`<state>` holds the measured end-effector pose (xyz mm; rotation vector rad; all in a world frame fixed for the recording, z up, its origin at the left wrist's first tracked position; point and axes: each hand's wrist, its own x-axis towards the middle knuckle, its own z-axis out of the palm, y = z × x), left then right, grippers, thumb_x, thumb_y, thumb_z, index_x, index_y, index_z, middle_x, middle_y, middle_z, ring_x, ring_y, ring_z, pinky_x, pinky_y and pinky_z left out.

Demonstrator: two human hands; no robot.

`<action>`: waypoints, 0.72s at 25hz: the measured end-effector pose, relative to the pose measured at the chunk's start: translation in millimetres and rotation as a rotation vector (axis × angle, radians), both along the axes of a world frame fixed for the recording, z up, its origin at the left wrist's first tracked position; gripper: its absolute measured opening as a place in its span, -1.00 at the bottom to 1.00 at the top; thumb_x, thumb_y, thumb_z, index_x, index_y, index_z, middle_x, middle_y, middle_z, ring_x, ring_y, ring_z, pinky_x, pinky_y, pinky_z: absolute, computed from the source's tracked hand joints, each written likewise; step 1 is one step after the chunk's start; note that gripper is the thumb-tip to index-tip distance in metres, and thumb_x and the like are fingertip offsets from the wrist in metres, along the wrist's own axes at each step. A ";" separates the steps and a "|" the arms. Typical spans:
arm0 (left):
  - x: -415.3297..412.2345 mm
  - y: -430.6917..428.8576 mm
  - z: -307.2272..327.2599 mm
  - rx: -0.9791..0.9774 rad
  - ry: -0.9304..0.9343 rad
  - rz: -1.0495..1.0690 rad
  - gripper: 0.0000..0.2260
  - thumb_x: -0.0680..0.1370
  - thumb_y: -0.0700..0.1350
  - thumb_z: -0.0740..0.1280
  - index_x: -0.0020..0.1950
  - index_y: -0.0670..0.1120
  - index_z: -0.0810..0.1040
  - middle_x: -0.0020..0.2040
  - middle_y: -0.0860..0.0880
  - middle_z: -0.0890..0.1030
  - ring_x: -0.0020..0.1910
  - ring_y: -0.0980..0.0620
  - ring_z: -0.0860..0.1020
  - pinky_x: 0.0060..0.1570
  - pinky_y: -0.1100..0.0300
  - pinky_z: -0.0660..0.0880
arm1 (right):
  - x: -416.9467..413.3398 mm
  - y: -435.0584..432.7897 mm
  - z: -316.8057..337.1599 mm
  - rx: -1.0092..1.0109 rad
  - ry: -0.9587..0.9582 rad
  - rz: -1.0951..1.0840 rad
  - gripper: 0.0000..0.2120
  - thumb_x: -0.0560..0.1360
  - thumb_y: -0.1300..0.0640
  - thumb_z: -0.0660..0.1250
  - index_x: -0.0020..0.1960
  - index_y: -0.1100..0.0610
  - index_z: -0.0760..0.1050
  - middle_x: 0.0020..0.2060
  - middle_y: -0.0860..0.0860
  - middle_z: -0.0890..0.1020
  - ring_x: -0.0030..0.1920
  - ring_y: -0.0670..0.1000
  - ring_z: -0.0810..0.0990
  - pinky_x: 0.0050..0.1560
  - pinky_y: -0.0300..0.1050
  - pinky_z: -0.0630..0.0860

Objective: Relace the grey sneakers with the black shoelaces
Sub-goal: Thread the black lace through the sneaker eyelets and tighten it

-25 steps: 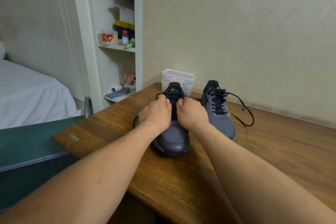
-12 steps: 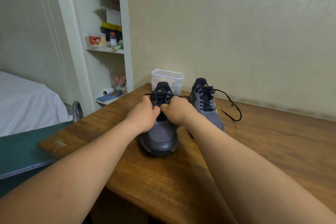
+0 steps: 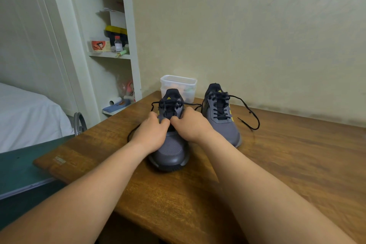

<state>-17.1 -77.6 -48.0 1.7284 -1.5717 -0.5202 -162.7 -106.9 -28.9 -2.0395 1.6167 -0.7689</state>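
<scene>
The left hand and right hand curl over the near sneaker, apparently both pinching its lace. This sneaker stands on the table, toe toward the person, heel toward the wall; the second sneaker stands parallel beside it.

Wooden table holds nearer sneaker, farther sneaker, tub.

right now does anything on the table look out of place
The right sneaker's lace trails loose over the table, ends untied. The left sneaker's lace, pinched by the left hand and right hand, loops off its left side. Nothing spilled or damaged.
</scene>
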 end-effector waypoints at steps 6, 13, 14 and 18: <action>6.3 -1.4 -1.0 -0.013 -0.015 -0.018 -0.50 0.72 0.15 0.20 0.53 -0.15 0.33 -0.02 0.09 0.48 -0.01 0.03 0.48 0.13 0.00 0.51 | 1.5 9.4 2.2 -0.072 0.076 -0.016 -0.62 0.63 -0.13 0.20 0.20 0.18 0.42 -0.02 0.10 0.59 -0.08 0.14 0.57 -0.15 0.00 0.43; 3.6 -7.8 -8.0 -0.104 0.026 0.041 -0.53 0.70 0.13 0.26 0.51 -0.12 0.38 -0.06 0.16 0.44 0.01 0.06 0.47 0.04 0.09 0.44 | 5.6 11.7 -10.8 -0.134 -0.029 -0.074 -0.71 0.63 -0.12 0.19 0.02 0.12 0.40 -0.13 0.07 0.60 -0.22 0.08 0.52 -0.25 -0.02 0.36; 4.2 -8.1 -9.2 -0.113 0.031 0.040 -0.53 0.70 0.14 0.25 0.51 -0.11 0.38 -0.02 0.14 0.47 0.02 0.05 0.48 0.06 0.07 0.45 | 6.0 12.8 -12.0 -0.140 -0.052 -0.080 -0.71 0.63 -0.13 0.19 0.02 0.12 0.41 -0.15 0.04 0.60 -0.24 0.04 0.51 -0.29 -0.04 0.34; 10.0 -8.1 -16.8 -0.108 0.161 0.017 -0.46 0.66 0.28 0.26 0.51 -0.03 0.41 0.31 0.02 0.59 0.21 0.04 0.54 0.21 0.02 0.48 | 4.1 16.7 -17.3 -0.143 -0.132 -0.106 -0.62 0.64 -0.25 0.19 0.01 0.08 0.42 -0.17 -0.02 0.60 -0.23 -0.03 0.52 -0.29 -0.05 0.34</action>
